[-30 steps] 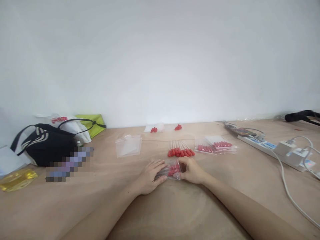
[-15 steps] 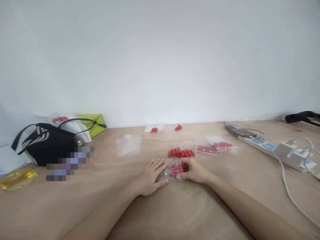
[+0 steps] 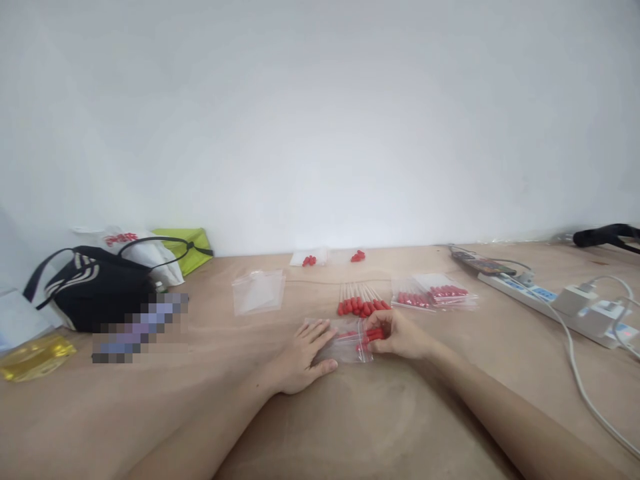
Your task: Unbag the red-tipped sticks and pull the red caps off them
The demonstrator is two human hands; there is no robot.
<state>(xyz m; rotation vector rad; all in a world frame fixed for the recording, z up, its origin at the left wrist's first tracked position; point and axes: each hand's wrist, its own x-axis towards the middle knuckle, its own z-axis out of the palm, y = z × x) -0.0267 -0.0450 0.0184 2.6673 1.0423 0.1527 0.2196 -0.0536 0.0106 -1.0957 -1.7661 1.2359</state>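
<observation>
My left hand [image 3: 306,357] lies flat with its fingers spread, pressing the left part of a clear zip bag [image 3: 345,353] onto the table. At the bag's right end, my right hand [image 3: 397,335] is closed on several red-tipped sticks [image 3: 373,335]. Some of their red tips are past the bag's mouth, others still inside; fingers hide part of them. Just beyond the hands lies a fanned bunch of red-tipped sticks [image 3: 361,305] with pale shafts pointing away. To its right are filled clear bags [image 3: 447,293], stacked and overlapping, with red tips inside.
Flat clear bags [image 3: 257,293] lie at left. Two small groups of red pieces [image 3: 309,261] are by the wall. A white power strip [image 3: 543,297] with chargers, a cable [image 3: 570,357] and a phone [image 3: 483,262] stand right; a black bag [image 3: 100,287] and yellow packet [image 3: 37,358] left.
My right hand has moved right, drawing the red tips toward and partly out of the bag's mouth. My left hand has stayed on the bag.
</observation>
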